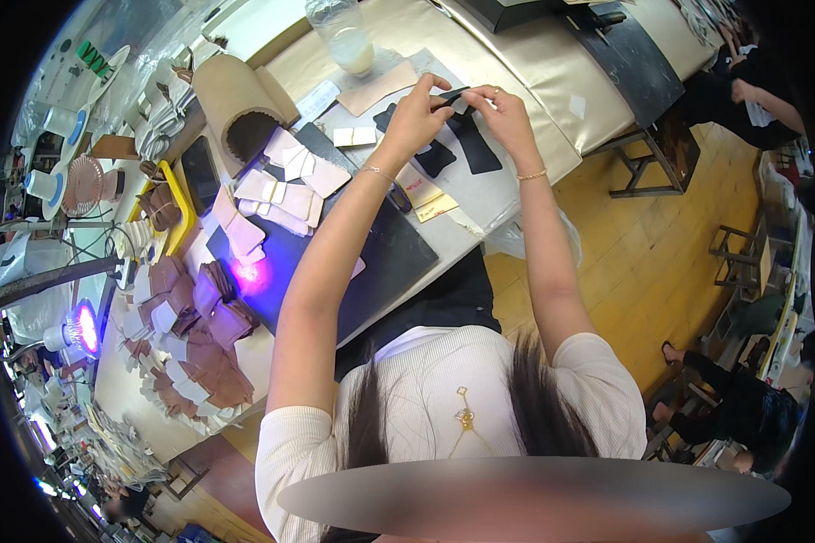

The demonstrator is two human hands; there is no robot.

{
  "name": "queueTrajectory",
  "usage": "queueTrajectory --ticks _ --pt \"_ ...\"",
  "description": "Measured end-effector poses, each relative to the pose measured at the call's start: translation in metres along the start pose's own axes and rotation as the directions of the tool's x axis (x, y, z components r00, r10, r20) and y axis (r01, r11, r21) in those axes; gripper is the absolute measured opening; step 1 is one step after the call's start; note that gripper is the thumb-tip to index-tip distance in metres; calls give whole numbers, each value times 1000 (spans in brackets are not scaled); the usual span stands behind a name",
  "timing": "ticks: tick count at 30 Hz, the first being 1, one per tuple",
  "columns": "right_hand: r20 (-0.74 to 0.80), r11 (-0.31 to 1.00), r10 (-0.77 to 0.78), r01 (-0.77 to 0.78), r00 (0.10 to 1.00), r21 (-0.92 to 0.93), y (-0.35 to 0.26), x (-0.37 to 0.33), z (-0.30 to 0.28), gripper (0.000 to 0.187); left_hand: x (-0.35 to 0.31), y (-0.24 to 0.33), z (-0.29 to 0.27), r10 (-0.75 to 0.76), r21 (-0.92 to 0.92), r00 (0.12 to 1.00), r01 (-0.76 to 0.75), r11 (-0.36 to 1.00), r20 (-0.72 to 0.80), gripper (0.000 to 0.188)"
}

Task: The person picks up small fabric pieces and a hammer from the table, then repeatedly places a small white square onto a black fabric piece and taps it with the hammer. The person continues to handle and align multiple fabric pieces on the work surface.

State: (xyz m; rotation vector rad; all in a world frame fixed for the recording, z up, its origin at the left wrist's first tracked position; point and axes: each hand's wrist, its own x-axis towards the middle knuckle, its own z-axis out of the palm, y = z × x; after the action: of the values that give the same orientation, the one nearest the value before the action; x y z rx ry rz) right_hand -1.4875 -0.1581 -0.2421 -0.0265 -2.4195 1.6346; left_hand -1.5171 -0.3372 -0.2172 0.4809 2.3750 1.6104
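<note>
Both my hands meet over the far part of the table, holding a small black strip-like piece (455, 93) between them. My left hand (417, 116) pinches it from the left. From the right, the fingertips of my right hand (500, 116) close on its other end. Just below lie a larger flat black piece (480, 149) and another black piece (437, 161), partly behind my left hand. Near my left wrist is a small white banded bundle (354, 136). A yellow and pinkish paper slip (430, 195) lies between my forearms. What the black piece is made of I cannot make out.
Bundles of pale pink cut pieces (285, 195) lie left of my arm beside a dark mat (380, 271). Brown stacked pieces (195, 344), a yellow tray (183, 217) and a lit lamp (83, 328) are further left. A clear plastic container (349, 45) stands beyond my hands.
</note>
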Motion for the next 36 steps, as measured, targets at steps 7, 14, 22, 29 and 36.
queueTrajectory --ticks 7,14,22,29,36 --pt "134 987 -111 124 985 -98 -13 -14 -24 55 -6 10 -13 105 -95 994 -107 990 -30 29" --pt "31 924 -292 291 956 -247 -76 2 1 24 -17 50 -55 439 216 897 -420 882 -47 46" --pt "200 821 -115 -20 973 570 -140 -51 29 28 -117 48 -114 -47 -318 988 93 943 147 55" --pt "602 765 156 -481 783 428 -127 -124 87 17 -258 15 -147 -518 -267 855 493 828 -29 25" --pt "820 582 295 -773 491 253 -115 -153 113 16 -336 -9 -127 -687 -581 724 531 617 -68 24"
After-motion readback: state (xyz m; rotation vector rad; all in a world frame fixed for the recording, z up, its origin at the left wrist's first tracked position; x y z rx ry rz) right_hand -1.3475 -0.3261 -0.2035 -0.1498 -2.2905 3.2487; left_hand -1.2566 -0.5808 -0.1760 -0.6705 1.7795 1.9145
